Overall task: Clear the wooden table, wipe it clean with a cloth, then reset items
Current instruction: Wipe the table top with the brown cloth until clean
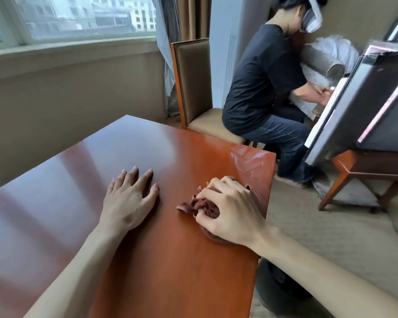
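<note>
The glossy reddish wooden table [129, 152] fills the lower left of the head view. A crumpled brown cloth [199, 205] lies on it near the right edge. My right hand [230, 212] presses down on the cloth, fingers curled into its folds. My left hand [129, 198] rests flat on the bare wood just left of the cloth, fingers spread, holding nothing. Wet streaks [251, 161] shine on the table's far right corner.
A padded wooden chair [193, 88] stands beyond the table's far edge. Another person [262, 88] in a dark shirt sits on it, bent over things at the right. A tilted grey box on a wooden stand [365, 125] is at right. Beige carpet [319, 230] lies right of the table.
</note>
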